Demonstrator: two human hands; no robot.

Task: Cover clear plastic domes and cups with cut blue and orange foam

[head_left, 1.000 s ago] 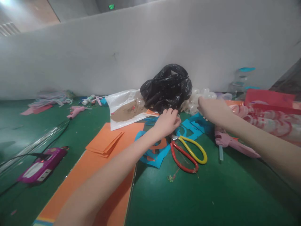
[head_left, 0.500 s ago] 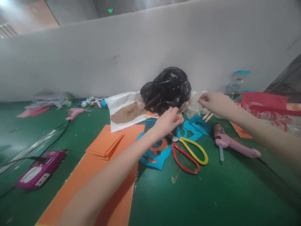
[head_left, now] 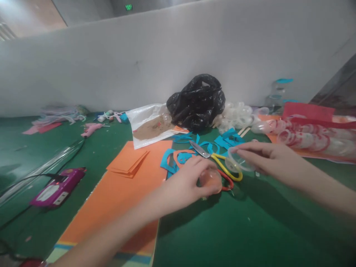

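Left hand (head_left: 185, 183), right hand (head_left: 271, 159) pulled back | left fingers (head_left: 200, 170) curled round clear dome (head_left: 211, 180), half hidden | right fingers (head_left: 246, 149) pinching clear disc (head_left: 236, 159)

passable: green mat (head_left: 267, 226) below right hand (head_left: 269, 159) | obstacle: scissors (head_left: 222, 163) between right hand and left hand (head_left: 186, 181)

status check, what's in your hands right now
left hand gripping clear round plastic dome; right hand pinching clear round plastic disc; red-and-yellow-handled scissors lying just beneath, on green mat, not touching either hand
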